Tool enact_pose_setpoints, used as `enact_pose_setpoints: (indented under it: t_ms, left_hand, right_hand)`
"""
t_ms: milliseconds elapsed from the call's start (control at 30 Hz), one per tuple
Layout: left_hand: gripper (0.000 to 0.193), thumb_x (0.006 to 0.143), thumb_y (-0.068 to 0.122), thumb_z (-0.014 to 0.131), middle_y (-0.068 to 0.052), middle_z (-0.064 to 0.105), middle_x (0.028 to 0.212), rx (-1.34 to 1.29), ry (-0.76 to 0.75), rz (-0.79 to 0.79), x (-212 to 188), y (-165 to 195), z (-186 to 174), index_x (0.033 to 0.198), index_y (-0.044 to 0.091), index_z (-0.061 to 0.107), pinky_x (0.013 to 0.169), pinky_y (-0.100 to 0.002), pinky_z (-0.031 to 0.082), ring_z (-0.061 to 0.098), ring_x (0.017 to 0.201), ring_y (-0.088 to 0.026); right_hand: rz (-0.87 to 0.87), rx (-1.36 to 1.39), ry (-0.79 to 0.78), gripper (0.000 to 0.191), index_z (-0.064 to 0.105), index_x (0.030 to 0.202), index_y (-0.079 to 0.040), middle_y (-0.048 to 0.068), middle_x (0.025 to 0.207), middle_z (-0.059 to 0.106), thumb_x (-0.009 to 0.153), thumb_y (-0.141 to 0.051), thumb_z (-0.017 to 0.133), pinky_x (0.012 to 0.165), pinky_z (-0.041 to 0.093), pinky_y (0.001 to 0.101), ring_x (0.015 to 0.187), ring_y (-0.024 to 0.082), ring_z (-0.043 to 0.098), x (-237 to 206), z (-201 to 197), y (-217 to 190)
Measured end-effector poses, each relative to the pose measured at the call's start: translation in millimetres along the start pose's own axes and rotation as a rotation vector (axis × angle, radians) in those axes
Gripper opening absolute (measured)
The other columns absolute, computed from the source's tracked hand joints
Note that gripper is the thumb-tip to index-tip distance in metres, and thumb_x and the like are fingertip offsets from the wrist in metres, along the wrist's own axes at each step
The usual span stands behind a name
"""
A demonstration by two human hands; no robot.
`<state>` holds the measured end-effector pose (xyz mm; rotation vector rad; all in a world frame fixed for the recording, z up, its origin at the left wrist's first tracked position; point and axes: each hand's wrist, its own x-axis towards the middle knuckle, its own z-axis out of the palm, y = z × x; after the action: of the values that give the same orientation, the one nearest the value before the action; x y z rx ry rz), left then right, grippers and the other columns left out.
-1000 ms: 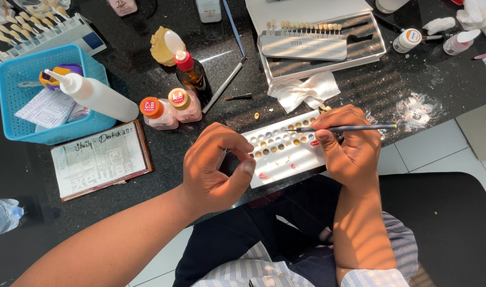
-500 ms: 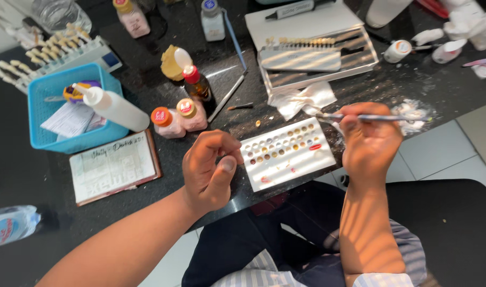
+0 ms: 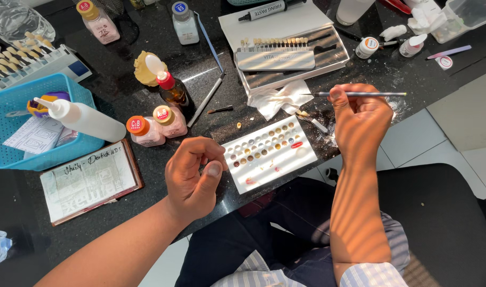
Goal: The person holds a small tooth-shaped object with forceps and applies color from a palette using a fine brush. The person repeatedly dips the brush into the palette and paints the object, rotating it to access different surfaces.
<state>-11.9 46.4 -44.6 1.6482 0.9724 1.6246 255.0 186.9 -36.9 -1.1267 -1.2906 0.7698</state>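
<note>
A thin brush [image 3: 360,94] is pinched between the fingers of the right hand [image 3: 360,119], held level above the dark counter [image 3: 120,79], its tip pointing left toward a crumpled white tissue [image 3: 280,99]. The left hand [image 3: 192,178] is loosely curled with the fingertips drawn toward the thumb; whether anything small is held there cannot be told. Between the two hands a white palette [image 3: 267,154] with rows of small colour wells is laid at the counter's near edge, touched by neither hand. Just beside the left hand two small bottles with orange caps [image 3: 158,125] are stood, and behind them a brown bottle with a red cap [image 3: 173,90]. A metal tool [image 3: 205,100] is laid slanted between that bottle and the tissue. A tray of tooth shade tabs [image 3: 291,56] is set behind the tissue. At the left a blue basket [image 3: 3,101] is seen with a white squeeze bottle [image 3: 86,118] resting over its rim, and a written card [image 3: 91,180] is laid in front of it.
</note>
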Motion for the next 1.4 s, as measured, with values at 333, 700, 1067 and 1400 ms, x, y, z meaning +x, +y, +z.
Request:
enact_pose_setpoints:
  t_ms: [333,700,1067,1400]
  left_hand:
    - [0.013,0.106,0.011,0.054,-0.006,0.064,0.091,0.12,-0.018,0.044,4,8,1,0.113,0.0,0.056,0.073,-0.024,0.05,0.062,0.078,-0.009]
    - [0.013,0.104,0.011,0.058,-0.005,0.063,0.085,0.15,-0.02,0.081,4,14,3,0.111,0.0,0.057,0.07,-0.025,0.046,0.056,0.073,-0.009]
    - [0.012,0.1,0.009,0.06,-0.006,0.062,0.082,0.185,-0.037,0.132,-1,23,7,0.108,0.0,0.058,0.066,-0.026,0.046,0.058,0.07,-0.012]
    - [0.043,0.086,0.033,0.075,-0.007,0.065,0.099,0.538,-0.079,0.245,13,38,-5,0.114,0.004,0.061,0.083,-0.039,0.046,0.064,0.093,-0.024]
  right_hand:
    - [-0.027,-0.09,0.012,0.008,0.069,0.106,0.002,0.008,0.094,0.071,0.1,0.004,0.073,0.07,0.054,0.0175,0.08,0.007,0.065,-1,-4,10]
    - [-0.166,0.91,0.228,0.029,0.064,0.11,-0.002,0.009,0.087,0.068,0.1,-0.025,0.079,0.064,0.053,0.0287,0.073,0.018,0.063,-11,-72,2]
    - [0.164,1.286,0.11,0.029,0.062,0.103,-0.001,0.008,0.085,0.066,0.11,-0.03,0.06,0.069,0.053,0.0287,0.075,0.017,0.06,-14,-85,-33]
    - [-0.268,0.092,-0.108,0.019,0.053,0.119,0.0,0.014,0.1,0.07,0.123,-0.018,0.06,0.076,0.056,0.0256,0.084,0.015,0.067,-26,-37,-46]
